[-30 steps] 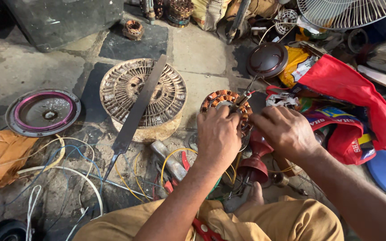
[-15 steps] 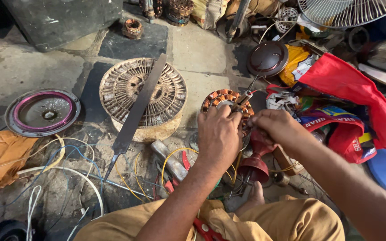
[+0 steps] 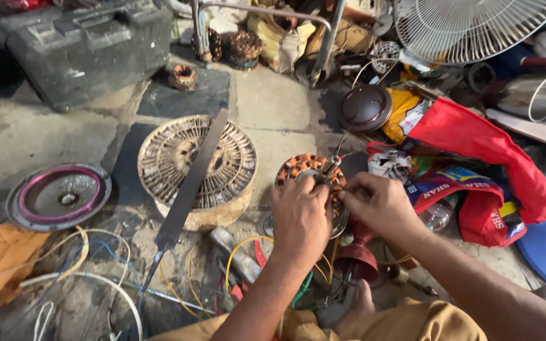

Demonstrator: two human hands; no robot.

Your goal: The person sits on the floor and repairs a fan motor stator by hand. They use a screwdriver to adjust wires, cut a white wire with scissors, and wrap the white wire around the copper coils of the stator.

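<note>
A round motor stator with orange copper coils sits on a dark red stand in front of me. My left hand lies over the stator's near side, fingers closed on its rim. My right hand pinches the thin wires that rise from the coils at the right edge. Both hands touch the stator and hide most of it. My bare foot rests beside the stand's base.
A long flat metal file lies across a round ribbed fan grille. Left: a purple-ringed motor cover, loose wires. Behind: a dark toolbox, a brown dome cover, a white fan guard. Right: red cloth bags.
My right hand has slid left from the bags onto the stator's wires. The left hand stays on the stator.
</note>
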